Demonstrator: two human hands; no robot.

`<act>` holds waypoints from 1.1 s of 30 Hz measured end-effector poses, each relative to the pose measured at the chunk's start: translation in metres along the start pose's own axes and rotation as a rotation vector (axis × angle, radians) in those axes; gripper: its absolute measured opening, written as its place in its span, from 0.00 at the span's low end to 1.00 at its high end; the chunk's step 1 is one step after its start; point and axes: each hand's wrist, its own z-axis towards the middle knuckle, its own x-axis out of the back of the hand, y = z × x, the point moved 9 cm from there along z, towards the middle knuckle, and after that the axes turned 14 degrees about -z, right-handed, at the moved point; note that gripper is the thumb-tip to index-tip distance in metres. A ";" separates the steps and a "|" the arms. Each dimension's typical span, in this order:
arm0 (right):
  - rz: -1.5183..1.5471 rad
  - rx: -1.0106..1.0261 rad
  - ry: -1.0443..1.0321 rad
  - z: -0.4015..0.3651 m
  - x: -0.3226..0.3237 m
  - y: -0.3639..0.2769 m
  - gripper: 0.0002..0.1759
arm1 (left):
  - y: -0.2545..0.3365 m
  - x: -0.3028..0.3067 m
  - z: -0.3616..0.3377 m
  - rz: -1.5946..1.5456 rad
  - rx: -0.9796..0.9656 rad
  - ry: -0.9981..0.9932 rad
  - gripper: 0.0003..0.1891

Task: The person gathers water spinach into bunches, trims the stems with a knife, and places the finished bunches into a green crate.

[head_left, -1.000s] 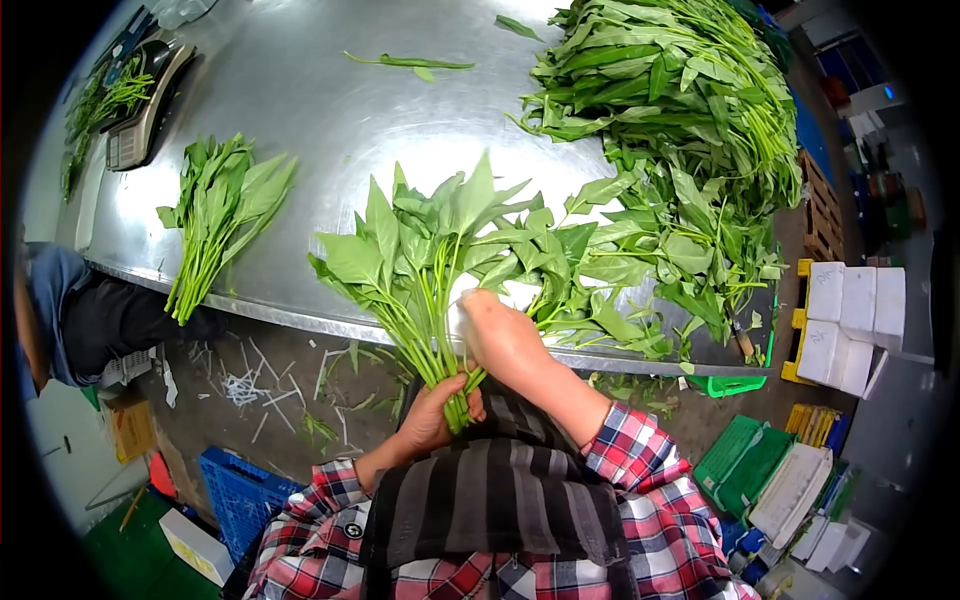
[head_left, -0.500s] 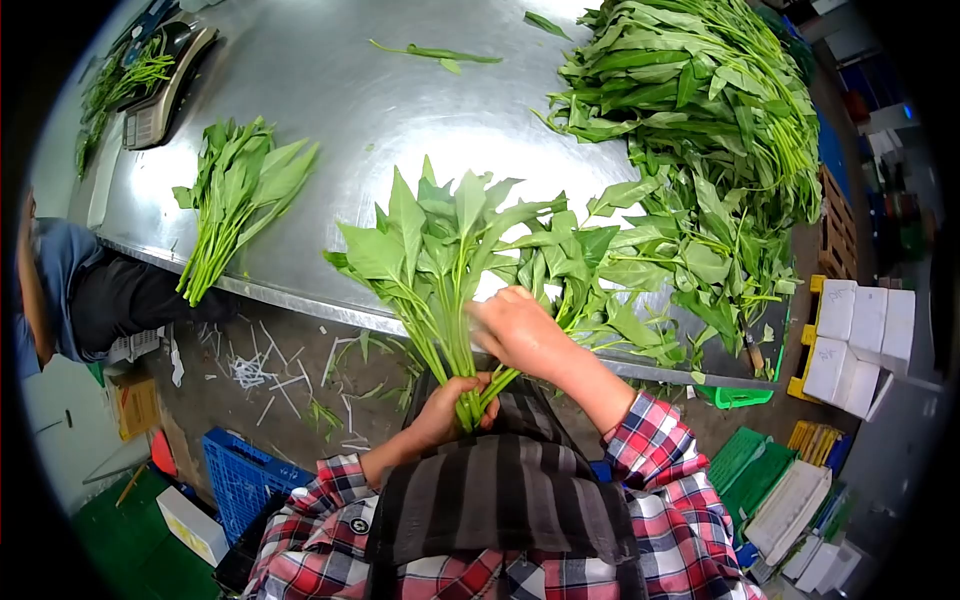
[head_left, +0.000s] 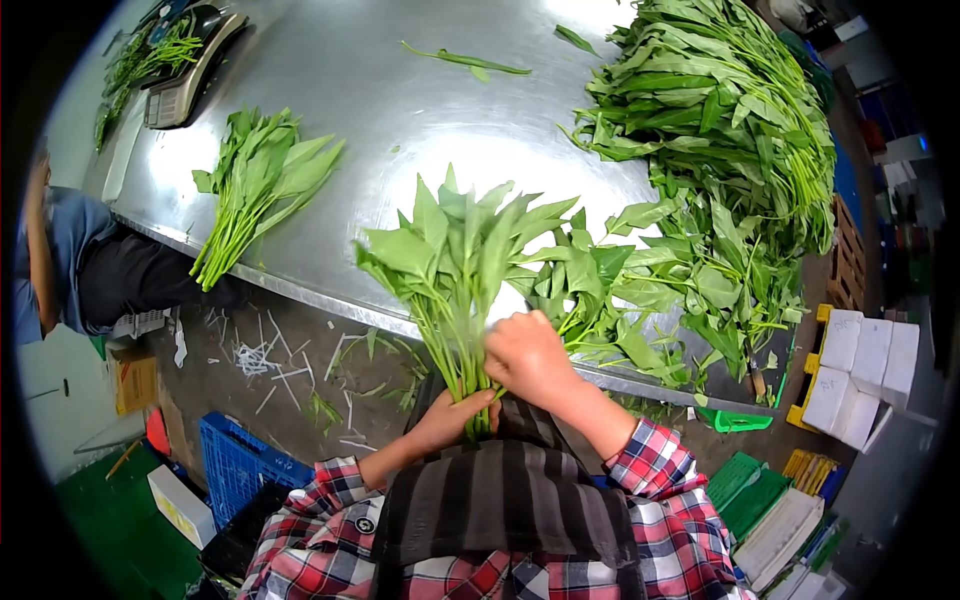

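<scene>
My left hand (head_left: 450,420) is closed around the lower stems of a bunch of water spinach (head_left: 455,265), held upright with its leaves fanning out over the table edge. My right hand (head_left: 530,352) is curled shut against the right side of those stems, a little higher than the left. Its fingertips are hidden, so what it pinches cannot be made out. Behind it, loose water spinach stalks (head_left: 700,275) lie spread on the metal table (head_left: 370,190). A smaller water spinach bunch (head_left: 262,185) rests at the table's left edge.
A big water spinach heap (head_left: 710,100) covers the table's back right. A knife handle (head_left: 758,384) shows near the right corner. At the back left stands a weighing scale (head_left: 180,95) with greens. Another person (head_left: 85,260) is at the left. A blue crate (head_left: 245,465) sits on the floor.
The view has shifted slightly, so the table's contents appear farther right. My right hand has moved a little downward along the bunch. My left hand keeps its hold on the stems.
</scene>
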 end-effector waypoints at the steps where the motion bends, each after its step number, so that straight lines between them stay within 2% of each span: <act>1: 0.048 -0.083 0.081 -0.004 0.005 0.015 0.04 | 0.004 0.001 -0.002 0.001 -0.019 0.043 0.14; 2: 0.096 -0.167 0.162 -0.009 0.013 0.031 0.03 | 0.007 0.002 -0.003 0.002 -0.039 0.084 0.13; 4: 0.531 -0.849 0.215 -0.035 0.032 0.108 0.03 | 0.007 0.004 0.000 0.067 -0.031 0.128 0.10; 6: 0.282 -0.771 0.299 -0.030 0.082 0.136 0.04 | 0.002 0.011 0.001 0.184 0.031 0.189 0.10; 9: -0.118 -0.290 0.124 -0.007 0.080 0.069 0.06 | 0.005 0.006 0.000 0.252 0.084 0.230 0.09; 10: -0.222 -0.234 -0.234 -0.001 0.044 0.040 0.10 | 0.005 0.005 0.003 0.266 0.057 0.210 0.10; 11: -0.051 -0.050 -0.340 0.004 0.021 0.005 0.15 | 0.004 0.007 0.006 0.280 0.032 0.193 0.11; 12: 0.005 0.045 -0.341 0.007 0.016 -0.017 0.18 | 0.003 0.007 0.006 0.294 0.006 0.177 0.12; 14: -0.063 -0.079 -0.312 -0.001 -0.018 0.011 0.16 | 0.002 0.003 0.003 0.112 -0.035 0.159 0.18; 15: -0.064 -0.076 -0.278 -0.010 -0.026 0.027 0.13 | 0.005 0.002 0.002 0.020 -0.062 0.150 0.22; 18: 0.029 -0.133 -0.219 -0.026 -0.017 0.047 0.09 | 0.006 -0.002 -0.005 -0.099 0.056 0.028 0.30; 21: 0.065 -0.175 -0.127 -0.027 -0.007 0.051 0.11 | 0.003 0.006 -0.003 -0.008 0.068 0.035 0.28; 24: 0.004 -0.137 -0.101 0.002 0.012 0.010 0.14 | -0.001 0.011 -0.001 0.018 0.057 0.038 0.27; 26: -0.034 0.153 -0.180 0.023 0.005 -0.034 0.14 | -0.002 0.007 -0.001 0.063 0.059 -0.001 0.28; 27: -0.068 0.153 -0.255 0.025 -0.010 -0.026 0.13 | -0.002 0.005 0.000 0.086 0.058 -0.021 0.29; 28: -0.103 0.153 -0.329 0.024 -0.030 -0.016 0.12 | 0.002 -0.002 -0.001 -0.039 0.052 -0.044 0.29; 30: -0.178 0.033 -0.192 0.017 -0.027 0.020 0.10 | 0.014 -0.020 -0.004 -0.289 0.038 -0.094 0.29; 32: -0.027 -0.220 -0.018 0.007 -0.021 0.048 0.08 | -0.010 -0.028 0.005 -0.417 0.214 -0.209 0.31; 33: 0.039 -0.255 0.084 0.000 -0.026 0.055 0.08 | -0.020 -0.031 0.010 -0.494 0.292 -0.236 0.31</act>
